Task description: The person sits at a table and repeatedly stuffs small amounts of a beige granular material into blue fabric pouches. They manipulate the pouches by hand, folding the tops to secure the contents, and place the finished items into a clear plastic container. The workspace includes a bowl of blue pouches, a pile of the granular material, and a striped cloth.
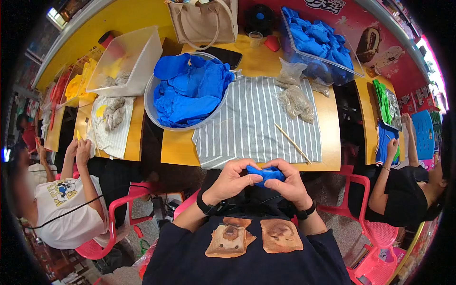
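Blue fabric piece (267,174), pinched between left hand (232,179), right hand (290,184)

Left hand (233,179) and right hand (289,183) together before the chest, fingers curled closed, wrists banded

Striped grey cloth (256,123) spread across the yellow surface (178,149), a thin wooden stick (292,143) lying on its right side, clear bags of stuffing (295,97) just beyond. Far left, a round bowl (151,107) heaped with blue fabric pieces; far right, a clear bin (323,66) with more. Beige tote bag (204,21) at the back
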The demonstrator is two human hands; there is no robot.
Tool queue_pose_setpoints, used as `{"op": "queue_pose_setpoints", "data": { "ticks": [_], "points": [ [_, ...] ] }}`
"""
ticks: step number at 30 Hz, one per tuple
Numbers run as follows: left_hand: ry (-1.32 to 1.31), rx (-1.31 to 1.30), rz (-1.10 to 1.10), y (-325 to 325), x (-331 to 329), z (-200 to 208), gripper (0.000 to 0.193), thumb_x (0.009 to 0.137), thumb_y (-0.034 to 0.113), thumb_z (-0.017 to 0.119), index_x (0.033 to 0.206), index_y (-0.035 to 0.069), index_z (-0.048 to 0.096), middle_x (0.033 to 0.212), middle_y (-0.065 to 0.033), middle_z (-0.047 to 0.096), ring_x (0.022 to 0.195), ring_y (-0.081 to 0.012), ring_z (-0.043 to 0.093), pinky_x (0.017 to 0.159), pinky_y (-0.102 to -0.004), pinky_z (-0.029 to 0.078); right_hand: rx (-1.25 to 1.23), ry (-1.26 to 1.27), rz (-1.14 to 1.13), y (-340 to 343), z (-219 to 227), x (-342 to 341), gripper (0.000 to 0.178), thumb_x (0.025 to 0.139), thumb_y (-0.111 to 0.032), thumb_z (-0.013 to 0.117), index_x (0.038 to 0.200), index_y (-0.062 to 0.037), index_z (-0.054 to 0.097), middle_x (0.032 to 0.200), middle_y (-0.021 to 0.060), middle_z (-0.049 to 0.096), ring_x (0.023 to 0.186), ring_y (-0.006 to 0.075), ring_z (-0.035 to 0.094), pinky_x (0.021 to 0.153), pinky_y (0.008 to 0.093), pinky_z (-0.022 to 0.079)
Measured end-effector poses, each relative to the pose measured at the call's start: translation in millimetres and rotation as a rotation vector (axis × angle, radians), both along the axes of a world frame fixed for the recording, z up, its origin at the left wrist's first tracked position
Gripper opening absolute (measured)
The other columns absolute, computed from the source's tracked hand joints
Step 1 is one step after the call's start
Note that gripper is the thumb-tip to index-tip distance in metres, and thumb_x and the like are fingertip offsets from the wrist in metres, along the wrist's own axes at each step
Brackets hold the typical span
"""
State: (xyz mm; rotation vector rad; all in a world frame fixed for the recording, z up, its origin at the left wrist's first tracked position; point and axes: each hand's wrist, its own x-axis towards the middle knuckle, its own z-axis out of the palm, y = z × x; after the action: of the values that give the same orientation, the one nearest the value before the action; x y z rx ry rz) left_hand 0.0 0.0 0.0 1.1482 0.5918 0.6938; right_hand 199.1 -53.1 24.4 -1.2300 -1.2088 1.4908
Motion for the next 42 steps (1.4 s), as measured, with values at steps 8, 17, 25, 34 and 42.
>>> {"op": "queue_pose_setpoints", "data": {
  "ticks": [8,17,25,34,42],
  "points": [
    [0.058,0.318,0.153,-5.3,2.3,6.6,0.008,0.082,0.000,0.069,0.089,-0.001,0.066,0.081,-0.0049,0.062,0.071,-0.0100,0.056,0.063,-0.0229,0.044,0.416,-0.350,-0.079,-1.0,7.5,-11.7,0.007,0.079,0.002,0.068,0.084,-0.0004,0.065,0.080,0.0106,0.063,0.071,0.0198,0.061,0.064,0.0296,0.048],
    [-0.041,0.186,0.159,-3.2,1.1,9.1,0.009,0.081,0.000,0.070,0.090,-0.001,0.067,0.082,-0.0052,0.062,0.073,-0.0109,0.057,0.065,-0.0237,0.045,0.611,-0.333,0.010,6.4,12.5,-8.3,0.016,0.078,0.000,0.071,0.090,0.0002,0.061,0.080,0.0116,0.060,0.070,0.0247,0.061,0.061,0.0313,0.047],
    [-0.085,0.257,0.176,-2.7,-0.6,12.0,0.006,0.084,0.003,0.069,0.089,0.001,0.067,0.080,-0.0028,0.061,0.071,-0.0082,0.055,0.063,-0.0220,0.042,0.191,-0.060,0.124,6.0,28.2,3.5,0.005,0.085,-0.003,0.063,0.087,0.0001,0.060,0.076,0.0044,0.058,0.063,0.0108,0.056,0.056,0.0251,0.043],
    [-0.032,-0.083,0.239,15.0,-21.0,11.0,0.017,0.092,0.009,0.061,0.104,-0.001,0.065,0.091,-0.0034,0.065,0.076,-0.0075,0.059,0.070,-0.0212,0.048,0.337,-0.383,-0.273,68.7,89.4,68.9,0.010,0.084,-0.001,0.063,0.094,-0.0026,0.061,0.078,0.0015,0.061,0.060,0.0061,0.055,0.051,0.0208,0.045],
    [0.004,-0.100,0.205,5.7,-25.7,5.4,0.016,0.091,0.007,0.060,0.103,-0.001,0.066,0.089,-0.0053,0.067,0.075,-0.0083,0.059,0.068,-0.0202,0.047,0.499,-0.555,-0.419,236.1,129.8,196.3,0.020,0.085,-0.008,0.063,0.104,-0.0026,0.061,0.095,0.0052,0.064,0.077,0.0117,0.058,0.062,0.0271,0.048]
  ]
}}
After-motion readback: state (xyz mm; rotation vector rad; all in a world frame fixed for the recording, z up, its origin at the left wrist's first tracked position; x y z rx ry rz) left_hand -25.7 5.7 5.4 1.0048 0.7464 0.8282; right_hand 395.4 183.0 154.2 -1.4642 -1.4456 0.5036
